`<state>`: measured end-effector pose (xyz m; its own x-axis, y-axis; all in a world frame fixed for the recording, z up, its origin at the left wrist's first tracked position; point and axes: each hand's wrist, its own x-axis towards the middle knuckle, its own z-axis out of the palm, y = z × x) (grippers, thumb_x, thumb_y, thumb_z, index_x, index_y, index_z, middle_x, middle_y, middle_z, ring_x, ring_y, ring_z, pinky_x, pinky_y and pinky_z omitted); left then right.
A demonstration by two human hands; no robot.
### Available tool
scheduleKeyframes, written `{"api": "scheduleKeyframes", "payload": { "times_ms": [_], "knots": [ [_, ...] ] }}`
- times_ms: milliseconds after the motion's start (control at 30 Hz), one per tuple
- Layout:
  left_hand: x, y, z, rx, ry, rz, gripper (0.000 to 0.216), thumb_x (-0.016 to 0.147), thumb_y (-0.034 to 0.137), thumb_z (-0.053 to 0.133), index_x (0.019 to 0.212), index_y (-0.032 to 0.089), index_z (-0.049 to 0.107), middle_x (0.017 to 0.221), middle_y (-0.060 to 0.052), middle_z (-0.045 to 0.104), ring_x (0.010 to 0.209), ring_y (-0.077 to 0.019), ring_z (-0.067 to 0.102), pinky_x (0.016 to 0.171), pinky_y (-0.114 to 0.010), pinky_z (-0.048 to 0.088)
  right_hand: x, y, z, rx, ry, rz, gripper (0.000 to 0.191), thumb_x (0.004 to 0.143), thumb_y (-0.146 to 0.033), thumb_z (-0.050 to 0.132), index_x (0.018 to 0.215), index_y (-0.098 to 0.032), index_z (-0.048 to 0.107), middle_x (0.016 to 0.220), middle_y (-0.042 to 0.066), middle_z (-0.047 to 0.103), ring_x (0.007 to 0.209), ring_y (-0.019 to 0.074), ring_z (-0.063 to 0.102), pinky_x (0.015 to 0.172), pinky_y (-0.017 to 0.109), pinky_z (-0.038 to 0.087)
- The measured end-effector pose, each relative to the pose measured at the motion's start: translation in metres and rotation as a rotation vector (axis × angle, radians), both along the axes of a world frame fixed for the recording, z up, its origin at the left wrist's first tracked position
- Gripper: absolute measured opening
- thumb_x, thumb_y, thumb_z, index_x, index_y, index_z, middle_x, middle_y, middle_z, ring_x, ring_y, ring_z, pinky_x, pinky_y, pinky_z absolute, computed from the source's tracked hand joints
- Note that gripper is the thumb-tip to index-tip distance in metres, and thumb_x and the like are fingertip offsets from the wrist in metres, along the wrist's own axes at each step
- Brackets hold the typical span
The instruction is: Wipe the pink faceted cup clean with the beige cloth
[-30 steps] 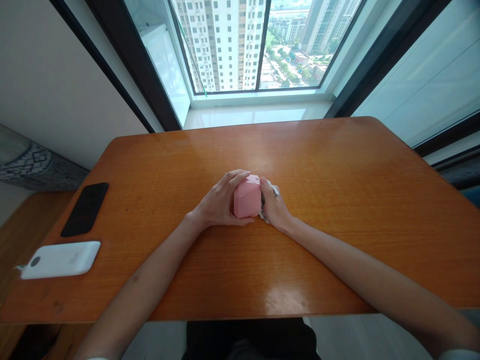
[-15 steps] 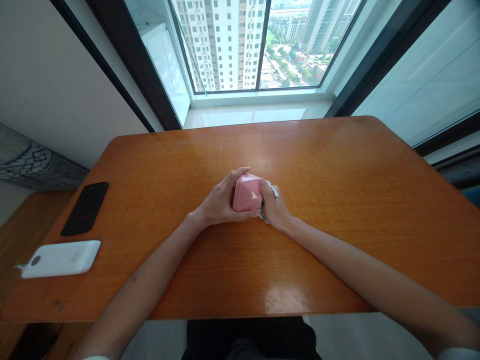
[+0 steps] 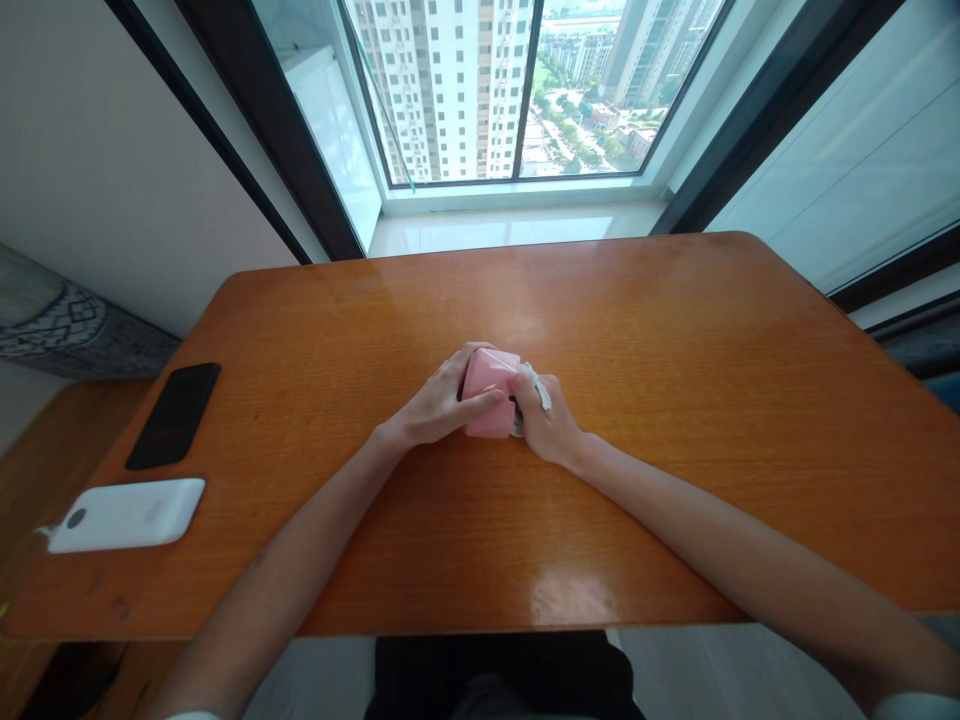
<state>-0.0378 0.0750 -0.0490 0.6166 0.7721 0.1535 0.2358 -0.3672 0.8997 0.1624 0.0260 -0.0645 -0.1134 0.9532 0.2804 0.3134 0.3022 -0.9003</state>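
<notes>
Pink and faceted, the small box (image 3: 491, 395) is sitting between our two hands in the head view, resting on the orange wooden table (image 3: 675, 400) near its middle. We are wrapping our left hand (image 3: 439, 405) around the box's left side, with the fingers (image 3: 469, 358) curling over its far top edge and the thumb lying across its near face, so this hand is grasping the box. Our right hand (image 3: 546, 425) is pressing against the box's right side, its fingers clenching a crumpled white cloth (image 3: 534, 385) that is poking out just above the knuckles and touching the box. Well apart from our left fingers, out towards the table's left edge, a black phone (image 3: 173, 415) is lying flat, and a white power bank (image 3: 126, 515) is lying just on the near side of it.
</notes>
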Motion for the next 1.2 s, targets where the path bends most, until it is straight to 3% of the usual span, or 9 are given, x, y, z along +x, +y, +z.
{"api": "scheduleKeyframes", "payload": {
  "times_ms": [233, 467, 700, 833, 1000, 1200],
  "knots": [
    [-0.001, -0.001, 0.005, -0.096, -0.005, 0.024, 0.064, 0.094, 0.070, 0.069, 0.129, 0.017, 0.063, 0.120, -0.012, 0.071, 0.107, -0.0297, 0.067, 0.096, -0.043, 0.056, 0.004, 0.006, -0.008, 0.419, -0.327, 0.108, 0.071, 0.108, -0.072, 0.026, 0.066, -0.022, 0.052, 0.064, 0.002, 0.058, 0.060, 0.0150, 0.047, 0.062, 0.031, 0.036],
    [0.002, -0.004, 0.012, -0.209, -0.055, 0.018, 0.065, 0.093, 0.073, 0.067, 0.124, 0.016, 0.065, 0.122, -0.012, 0.070, 0.110, -0.0295, 0.066, 0.099, -0.041, 0.053, 0.015, 0.015, -0.008, 0.802, -0.567, 0.171, 0.059, 0.099, -0.073, 0.054, 0.077, -0.021, 0.068, 0.068, 0.004, 0.067, 0.063, 0.0178, 0.057, 0.061, 0.031, 0.045],
    [0.008, -0.004, 0.002, -0.382, -0.201, 0.024, 0.066, 0.094, 0.074, 0.066, 0.123, 0.015, 0.069, 0.114, -0.012, 0.072, 0.098, -0.0232, 0.067, 0.085, -0.032, 0.054, 0.014, 0.014, -0.010, 0.790, -0.647, 0.220, 0.034, 0.099, -0.053, 0.069, 0.091, -0.020, 0.072, 0.083, 0.007, 0.075, 0.077, 0.0217, 0.067, 0.070, 0.033, 0.055],
    [0.011, -0.006, -0.003, -0.405, -0.252, 0.028, 0.065, 0.093, 0.072, 0.069, 0.125, 0.015, 0.070, 0.118, -0.012, 0.073, 0.102, -0.0238, 0.069, 0.088, -0.033, 0.054, 0.018, 0.017, -0.016, 0.811, -0.676, 0.262, 0.031, 0.105, -0.045, 0.063, 0.088, -0.020, 0.072, 0.085, 0.008, 0.075, 0.081, 0.0222, 0.068, 0.073, 0.034, 0.058],
    [0.016, -0.010, -0.005, -0.420, -0.323, 0.053, 0.064, 0.094, 0.073, 0.065, 0.124, 0.016, 0.072, 0.117, -0.012, 0.076, 0.102, -0.0269, 0.072, 0.092, -0.037, 0.057, 0.016, 0.021, -0.019, 0.845, -0.631, 0.373, 0.021, 0.107, -0.030, 0.060, 0.093, -0.020, 0.073, 0.090, 0.008, 0.076, 0.091, 0.0233, 0.070, 0.089, 0.038, 0.060],
    [0.018, -0.012, -0.004, -0.526, -0.375, 0.041, 0.066, 0.095, 0.073, 0.062, 0.128, 0.017, 0.072, 0.123, -0.013, 0.077, 0.109, -0.0308, 0.073, 0.093, -0.040, 0.060, 0.012, 0.020, -0.023, 0.889, -0.679, 0.395, 0.019, 0.104, -0.027, 0.063, 0.093, -0.017, 0.075, 0.091, 0.011, 0.078, 0.091, 0.0258, 0.071, 0.094, 0.044, 0.059]
  ]
}}
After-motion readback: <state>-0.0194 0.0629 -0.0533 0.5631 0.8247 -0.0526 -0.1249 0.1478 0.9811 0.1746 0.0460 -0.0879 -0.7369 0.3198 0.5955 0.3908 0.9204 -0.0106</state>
